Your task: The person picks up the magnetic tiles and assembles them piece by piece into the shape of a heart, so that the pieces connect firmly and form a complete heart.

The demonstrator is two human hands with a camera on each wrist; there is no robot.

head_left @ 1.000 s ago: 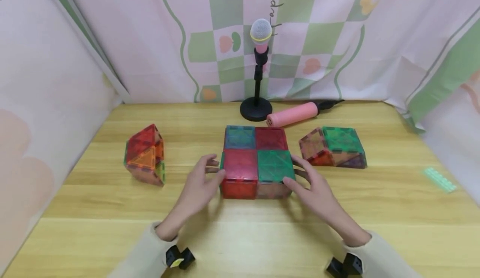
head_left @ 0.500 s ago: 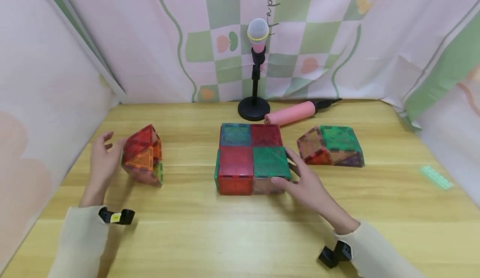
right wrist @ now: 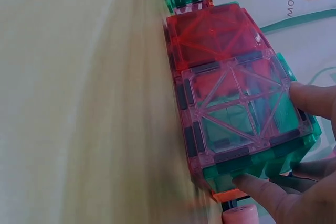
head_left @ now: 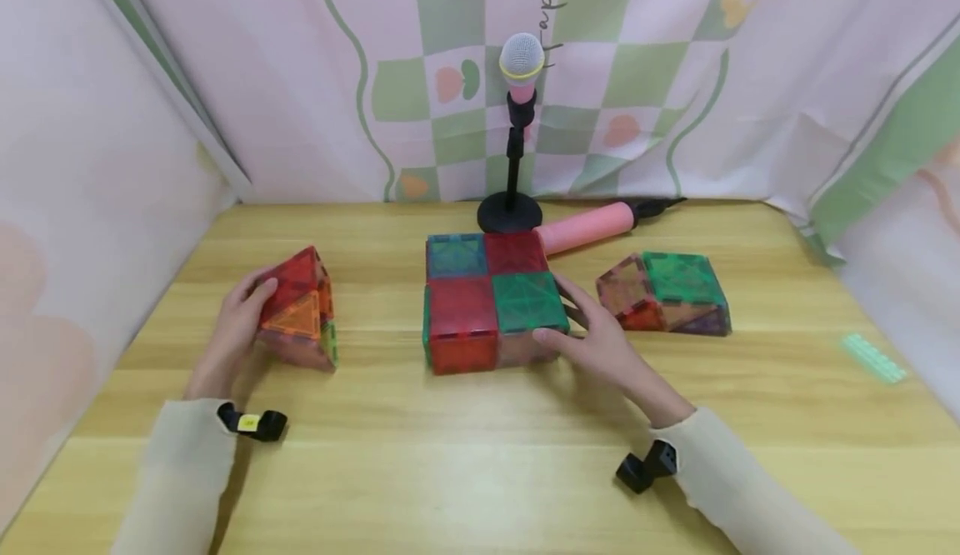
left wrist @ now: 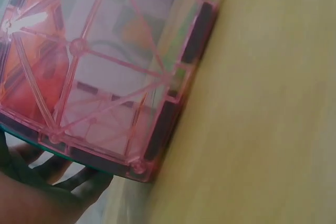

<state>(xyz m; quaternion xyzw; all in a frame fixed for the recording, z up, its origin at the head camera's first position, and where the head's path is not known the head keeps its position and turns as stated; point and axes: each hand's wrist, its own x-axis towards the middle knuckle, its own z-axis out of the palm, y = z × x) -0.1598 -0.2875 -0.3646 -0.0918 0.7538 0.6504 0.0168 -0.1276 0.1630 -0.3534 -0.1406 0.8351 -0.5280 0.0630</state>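
At the left, my left hand (head_left: 238, 322) holds a small peaked structure of translucent magnetic tiles (head_left: 292, 319), red and orange on its near faces. Its thumb lies on the red tile, and the other fingers are mostly hidden behind. The left wrist view shows those fingers along the green side, under a pink square tile (left wrist: 105, 61). In the middle stands a low box of magnetic tiles (head_left: 461, 305), its top made of blue, red and green squares. My right hand (head_left: 600, 342) grips its right side, thumb at the near top edge, fingers around the right face.
Right of the box sits another magnetic tile structure (head_left: 682, 280) with a green top. Behind stand a microphone on a black stand (head_left: 517, 122) and a pink cylinder with a black end (head_left: 588, 228). A light green strip (head_left: 873, 357) lies far right. Curtains enclose the table (head_left: 420, 472).
My left hand has left the box, reached to the peaked structure and taken hold of it, shifting it slightly right. The box has moved left and away from me with my right hand.
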